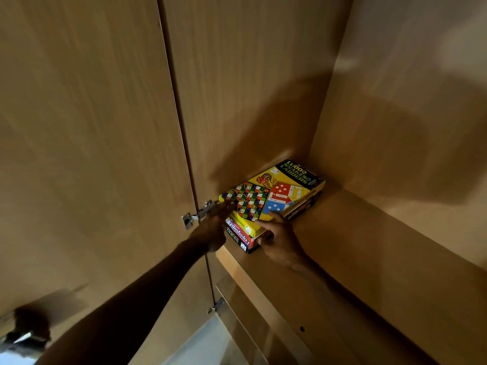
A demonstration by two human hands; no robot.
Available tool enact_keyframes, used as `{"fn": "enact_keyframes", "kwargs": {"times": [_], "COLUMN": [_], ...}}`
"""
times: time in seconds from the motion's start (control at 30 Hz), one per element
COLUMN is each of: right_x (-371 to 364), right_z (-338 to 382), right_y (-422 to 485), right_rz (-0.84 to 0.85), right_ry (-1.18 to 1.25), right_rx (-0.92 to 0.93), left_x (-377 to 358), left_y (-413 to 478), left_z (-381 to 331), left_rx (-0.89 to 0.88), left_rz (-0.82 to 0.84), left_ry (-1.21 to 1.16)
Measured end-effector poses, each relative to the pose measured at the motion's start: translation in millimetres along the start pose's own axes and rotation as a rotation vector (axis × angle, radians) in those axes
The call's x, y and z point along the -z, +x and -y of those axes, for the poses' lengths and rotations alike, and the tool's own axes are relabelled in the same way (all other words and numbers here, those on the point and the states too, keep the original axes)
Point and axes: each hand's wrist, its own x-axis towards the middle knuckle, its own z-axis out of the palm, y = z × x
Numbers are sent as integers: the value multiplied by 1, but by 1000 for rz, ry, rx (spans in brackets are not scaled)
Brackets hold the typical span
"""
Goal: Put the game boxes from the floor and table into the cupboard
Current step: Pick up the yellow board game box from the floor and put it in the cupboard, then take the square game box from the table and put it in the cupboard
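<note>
Head view: a stack of game boxes lies flat in the back left corner of a cupboard shelf, against the cupboard's wall. On top is a yellow Ludo and Snakes and Ladders box. Under it are another yellow box, a red Tambola box and a black chess box at the bottom.

The left hand reaches to the stack's near left corner, its grip spread, fingers straight and touching the top box. It is blurred.

The right hand is at the near right corner. Its grip is spread too, with the fingers lying on the Ludo lid and the thumb against the side of the lower boxes.

The open door stands to the left on a metal hinge.
</note>
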Motion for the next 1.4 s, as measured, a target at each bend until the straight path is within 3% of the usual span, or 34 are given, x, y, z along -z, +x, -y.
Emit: {"fn": "enact_keyframes", "kwargs": {"times": [0.13, 0.27, 0.37, 0.5, 0.67, 0.73, 0.97, 1.4], "right_x": [1, -1, -9, -37, -91, -103, -193, -346], "right_z": [-3, -3, -3, -5, 12, 18, 99, 277], "right_y": [-6, -25, -51, -92, -149, -161, -247, -504], "right_rz": [-14, -128, -102, 39, 344, 372, 738, 1184], "right_ry": [110, 248, 359, 405, 369, 365, 306, 206], "right_rx": [12, 47, 20, 16, 46, 39, 208, 596], "left_x": [-8, -21, -33, -57, -90, -97, -103, -101], "left_y": [-15, -45, -82, -157, -278, -306, -477, -807], "left_z": [-6, -7, -9, -13, -3, -6, 0, -1], "left_rx": [21, 184, 245, 376, 633, 699, 997, 1290], "left_rz": [-193, -340, -408, -468, -524, -537, -842, -1368], "left_ry": [-184, -442, -539, -606, -643, -691, -783, -740]}}
